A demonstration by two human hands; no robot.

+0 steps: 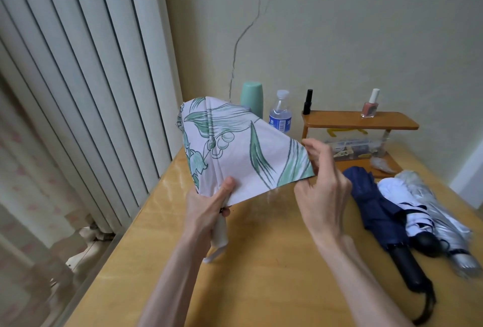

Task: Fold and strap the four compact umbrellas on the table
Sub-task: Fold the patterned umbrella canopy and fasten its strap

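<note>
I hold a white umbrella with a green floral print [235,149] above the wooden table [261,261]. My left hand [209,209] grips it near the base of the canopy, thumb pressed on the cloth, with the white handle sticking out below. My right hand [322,177] pinches the right edge of a spread canopy panel. Three more umbrellas lie side by side at the right: a navy one [376,206] with a black handle, a white one with dark trim [407,209], and a silver one [439,209].
A small wooden shelf [360,121] stands at the back with two nail polish bottles on top and a clear box beneath. A water bottle [281,112] and a mint green tumbler [252,99] stand behind the floral canopy. Pleated curtains hang at the left.
</note>
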